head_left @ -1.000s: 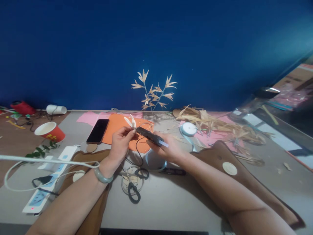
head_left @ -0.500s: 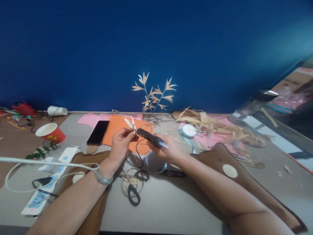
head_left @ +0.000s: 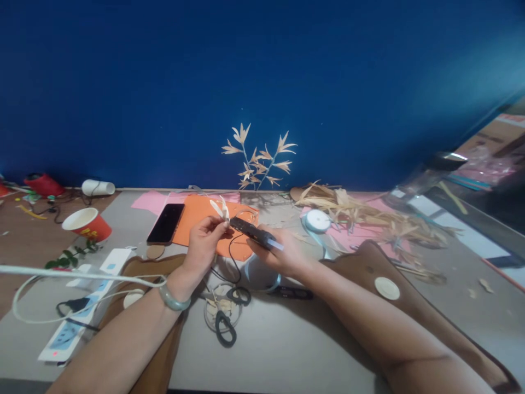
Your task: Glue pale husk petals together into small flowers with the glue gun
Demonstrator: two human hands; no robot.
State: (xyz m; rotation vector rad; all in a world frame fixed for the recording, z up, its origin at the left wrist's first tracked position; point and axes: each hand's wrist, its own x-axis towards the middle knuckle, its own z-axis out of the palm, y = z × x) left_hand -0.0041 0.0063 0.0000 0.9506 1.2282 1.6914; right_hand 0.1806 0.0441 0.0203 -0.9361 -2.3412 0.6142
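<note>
Between thumb and fingertips, my left hand (head_left: pixel 202 243) pinches a small pale husk flower (head_left: pixel 220 209), its narrow petals pointing up. My right hand (head_left: pixel 283 253) is closed round a black hot glue gun (head_left: pixel 253 232) with a whitish glue stick protruding at its rear. The gun's tip comes close to the base of the flower; whether they touch cannot be made out. Both hands are above an orange sheet (head_left: pixel 197 216). Behind them stands a branch of dried husk flowers (head_left: pixel 257 158) on bluish stems, against the blue wall.
Black-handled scissors (head_left: pixel 225 328) lie in front of the hands. A phone (head_left: pixel 166 223), a red paper cup (head_left: pixel 98 225) and a power strip (head_left: pixel 68 334) are on the left. Right of the hands are a ribbon roll (head_left: pixel 317 221) and a heap of dry husks (head_left: pixel 353 209). A white cable (head_left: pixel 82 272) crosses my left wrist.
The whole view has shifted slightly. Both hands keep almost the same pose, with the glue gun still at the flower.
</note>
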